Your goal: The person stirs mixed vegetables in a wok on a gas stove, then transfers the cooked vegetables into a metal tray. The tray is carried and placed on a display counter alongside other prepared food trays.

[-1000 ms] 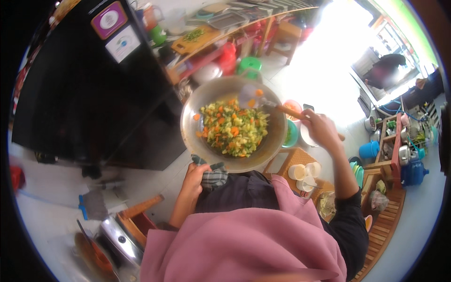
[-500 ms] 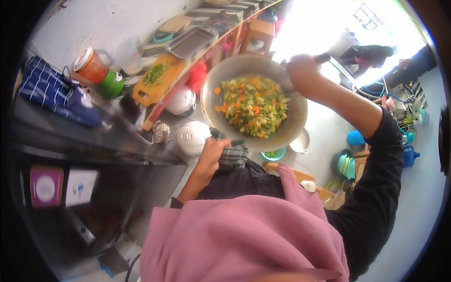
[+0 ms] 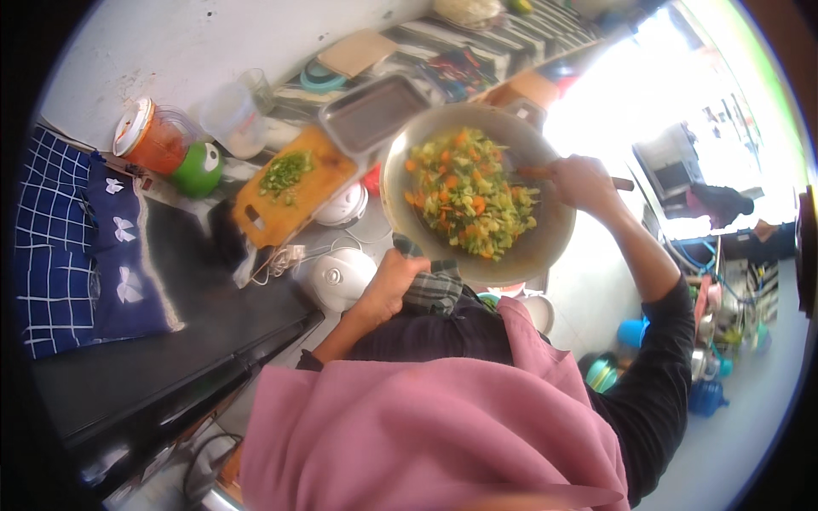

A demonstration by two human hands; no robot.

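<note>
While a person stands with both hands at a wok, the surroundings rank by size as follows: a black cabinet-like surface (image 3: 204,289) fills the left, with a navy checked cloth (image 3: 55,255) spread along its far left edge; a counter (image 3: 562,30) covered in black-and-white stripes runs along the wall, up to the upper right; the wide metal wok (image 3: 532,247) is held up in front of the body, outside the counter's front edge, its rim tilted toward the viewer; a grey rectangular tray (image 3: 371,111) lies by that front edge, near the wok's upper left rim; a yellow cutting board (image 3: 273,223) lies beside the tray, its slotted end toward the counter's left end; a blender (image 3: 198,170) with a green base stands farther left, near the wall; diced green and orange vegetables (image 3: 469,196) are heaped in the wok, nearer its left rim, baring metal along its right side; the hands are apart, the left hand (image 3: 396,281) clamped on the near left rim through a plaid cloth (image 3: 434,291), the right hand (image 3: 586,183) closed round a wooden handle (image 3: 537,172) above the right rim; the utensil's head seems to reach the vegetables, though blur obscures it; chopped greens (image 3: 285,175) form a small pile on the board.
</note>
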